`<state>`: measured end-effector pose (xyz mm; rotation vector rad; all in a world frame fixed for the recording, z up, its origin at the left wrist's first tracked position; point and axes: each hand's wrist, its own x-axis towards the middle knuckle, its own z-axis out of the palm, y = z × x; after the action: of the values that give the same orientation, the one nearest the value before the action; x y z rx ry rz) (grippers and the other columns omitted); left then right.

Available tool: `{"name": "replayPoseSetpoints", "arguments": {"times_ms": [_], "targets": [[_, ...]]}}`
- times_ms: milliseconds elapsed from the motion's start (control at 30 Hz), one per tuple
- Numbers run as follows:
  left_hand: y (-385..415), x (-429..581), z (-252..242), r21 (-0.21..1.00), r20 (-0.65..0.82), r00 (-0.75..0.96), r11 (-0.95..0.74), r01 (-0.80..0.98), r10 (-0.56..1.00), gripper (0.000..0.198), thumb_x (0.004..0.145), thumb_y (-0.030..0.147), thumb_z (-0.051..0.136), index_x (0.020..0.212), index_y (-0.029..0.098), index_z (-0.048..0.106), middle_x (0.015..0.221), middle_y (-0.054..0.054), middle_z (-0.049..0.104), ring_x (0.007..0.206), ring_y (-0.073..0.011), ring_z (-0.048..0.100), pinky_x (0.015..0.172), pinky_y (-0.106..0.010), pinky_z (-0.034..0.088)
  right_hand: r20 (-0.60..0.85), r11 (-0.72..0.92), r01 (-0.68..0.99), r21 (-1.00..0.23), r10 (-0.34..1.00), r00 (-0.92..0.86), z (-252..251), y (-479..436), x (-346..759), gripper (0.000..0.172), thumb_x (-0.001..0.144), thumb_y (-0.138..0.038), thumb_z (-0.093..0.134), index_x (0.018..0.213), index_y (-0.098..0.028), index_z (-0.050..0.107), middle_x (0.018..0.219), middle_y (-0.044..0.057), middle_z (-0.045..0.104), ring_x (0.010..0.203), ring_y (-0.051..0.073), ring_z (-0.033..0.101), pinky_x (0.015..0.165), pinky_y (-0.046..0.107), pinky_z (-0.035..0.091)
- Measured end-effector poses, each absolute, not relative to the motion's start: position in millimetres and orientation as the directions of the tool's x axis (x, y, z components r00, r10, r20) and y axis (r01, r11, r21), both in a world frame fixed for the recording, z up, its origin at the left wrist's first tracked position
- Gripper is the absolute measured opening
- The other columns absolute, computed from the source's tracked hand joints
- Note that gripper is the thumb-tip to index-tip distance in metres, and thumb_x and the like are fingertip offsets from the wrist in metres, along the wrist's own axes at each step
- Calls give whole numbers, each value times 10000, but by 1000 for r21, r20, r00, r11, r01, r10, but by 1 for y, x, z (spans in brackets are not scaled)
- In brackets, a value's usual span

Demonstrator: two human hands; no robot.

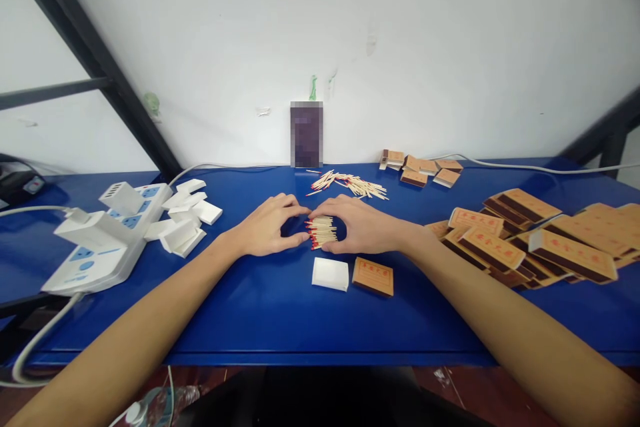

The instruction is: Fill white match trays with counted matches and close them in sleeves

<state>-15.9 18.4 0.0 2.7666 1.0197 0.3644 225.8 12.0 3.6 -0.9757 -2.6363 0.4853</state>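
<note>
A bundle of red-tipped matches [323, 233] lies on the blue table between my two hands, heads to the left. My left hand [273, 225] has its thumb and fingers apart, the tips at the red heads. From the other side my right hand [357, 223] curves round the bundle, thumb at the lower edge and fingers at the upper edge. Just in front of me lie a white tray [331, 274] and an orange matchbox sleeve [373, 276], side by side. Loose matches [350, 185] are scattered behind my hands.
White inner trays [185, 217] and a power strip [120, 240] with plugs are on the left. Many orange matchboxes [530, 240] are heaped on the right. Small boxes [423, 168] lie by the wall, near a dark pixelated object [307, 135].
</note>
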Motion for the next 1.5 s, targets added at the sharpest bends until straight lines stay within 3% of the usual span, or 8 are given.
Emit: {"name": "replayPoseSetpoints", "arguments": {"times_ms": [300, 667, 967, 1133, 1267, 1400, 1500], "targets": [[17, -12, -2, 223, 151, 676, -691, 687, 721, 715, 816, 692, 567, 1328, 193, 584, 1125, -94, 535, 1016, -265, 498, 935, -429, 388, 219, 735, 562, -379, 662, -717, 0, 13, 222, 396, 779, -298, 694, 1163, -213, 647, 1192, 94, 662, 1080, 275, 575, 968, 447, 417], [16, -5, -6, 226, 211, 677, -709, 668, 705, 476, 846, 617, 597, 1059, 202, 692, 1043, -64, 580, 961, -235, 517, 910, -399, 399, 270, 753, 505, -422, 636, -722, 0, 13, 218, 286, 796, -218, 668, 1081, -196, 683, 1029, 72, 695, 948, 224, 626, 889, 376, 460], [16, -4, -8, 325, 220, 668, -699, 637, 711, 334, 879, 491, 620, 1038, 208, 696, 986, -48, 614, 927, -213, 534, 888, -370, 407, 273, 748, 518, -415, 646, -713, -1, 15, 221, 236, 806, -229, 670, 1039, -198, 689, 1010, 57, 715, 929, 217, 640, 862, 360, 459], [14, -5, -3, 282, 258, 657, -706, 650, 708, 333, 893, 486, 578, 1035, 197, 663, 996, -49, 624, 925, -218, 536, 879, -381, 403, 308, 751, 488, -445, 640, -704, -5, 16, 219, 174, 824, -181, 636, 986, -197, 696, 978, 43, 729, 883, 193, 648, 823, 328, 461], [0, -5, 11, 209, 320, 733, -800, 563, 600, 334, 852, 466, 591, 1021, 178, 607, 975, -54, 638, 907, -225, 552, 874, -384, 390, 331, 758, 486, -435, 637, -696, -9, 17, 217, 171, 817, -153, 646, 980, -177, 688, 947, 46, 725, 850, 185, 642, 782, 311, 457], [-18, 1, 13, 189, 201, 869, -889, 418, 451, 506, 745, 589, 692, 1041, 188, 607, 990, -52, 656, 900, -232, 590, 876, -366, 390, 337, 761, 476, -441, 632, -698, -10, 17, 217, 172, 822, -148, 646, 986, -172, 691, 931, 45, 729, 839, 178, 646, 764, 299, 463], [-23, 6, 8, 175, 160, 882, -892, 416, 443, 416, 752, 556, 695, 920, 184, 614, 911, -40, 656, 823, -207, 599, 811, -335, 395, 337, 746, 466, -475, 644, -687, -10, 18, 218, 170, 836, -157, 632, 992, -175, 697, 944, 46, 735, 845, 172, 657, 764, 291, 477]]}}
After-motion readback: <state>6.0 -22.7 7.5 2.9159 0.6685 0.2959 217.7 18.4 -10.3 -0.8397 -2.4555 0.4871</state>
